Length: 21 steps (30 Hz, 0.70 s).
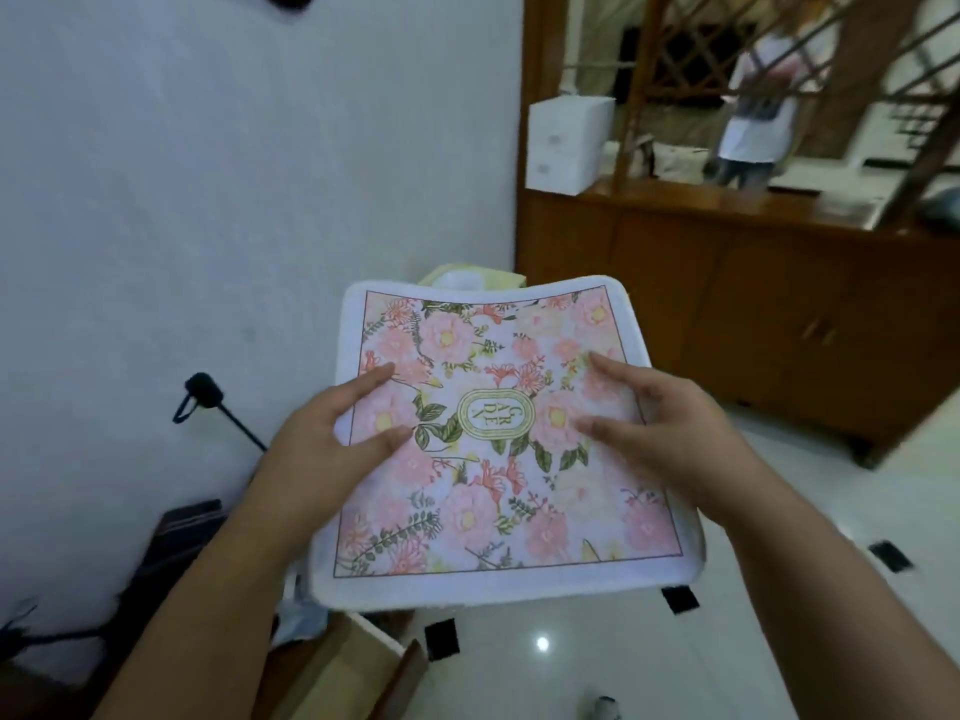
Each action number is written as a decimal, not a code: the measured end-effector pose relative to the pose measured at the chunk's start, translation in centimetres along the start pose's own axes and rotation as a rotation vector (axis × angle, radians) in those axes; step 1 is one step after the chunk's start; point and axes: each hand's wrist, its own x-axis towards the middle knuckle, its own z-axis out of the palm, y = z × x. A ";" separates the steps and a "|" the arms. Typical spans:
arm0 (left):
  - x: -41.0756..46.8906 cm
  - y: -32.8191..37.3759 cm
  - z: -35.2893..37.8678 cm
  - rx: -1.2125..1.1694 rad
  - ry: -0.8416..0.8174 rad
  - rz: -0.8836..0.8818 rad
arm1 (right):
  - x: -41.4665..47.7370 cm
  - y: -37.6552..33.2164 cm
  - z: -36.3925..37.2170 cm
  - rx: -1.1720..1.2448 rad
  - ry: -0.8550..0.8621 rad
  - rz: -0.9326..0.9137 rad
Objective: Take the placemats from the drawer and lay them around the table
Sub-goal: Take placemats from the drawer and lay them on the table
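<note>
Both hands — left hand (332,423), right hand (670,413) — clamped on the floral placemats (498,511), soft and sagging — best supported at opposite edges.

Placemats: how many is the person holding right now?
1 is plainly visible: a floral placemat held in the air between the left hand and right hand. Its edges look thick, so more may be stacked underneath, hidden.

You have two hands in view, left (332,428) and right (670,423). Floral placemats: at least one (498,459); more beneath cannot be told. One white box (569,142). One wooden cabinet (779,304). Four dark floor tiles (441,639).
</note>
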 end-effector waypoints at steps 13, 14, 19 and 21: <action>-4.4 13.5 28.5 -0.054 -0.617 0.282 | -21.6 9.4 -23.9 -0.082 0.634 0.251; -5.1 14.3 30.7 -0.060 -0.660 0.297 | -23.2 10.1 -25.5 -0.080 0.669 0.275; -9.2 17.5 42.1 -0.061 -0.871 0.396 | -31.0 14.5 -31.3 -0.107 0.878 0.398; -11.1 18.6 46.1 -0.071 -0.971 0.408 | -34.1 16.1 -32.6 -0.130 0.940 0.483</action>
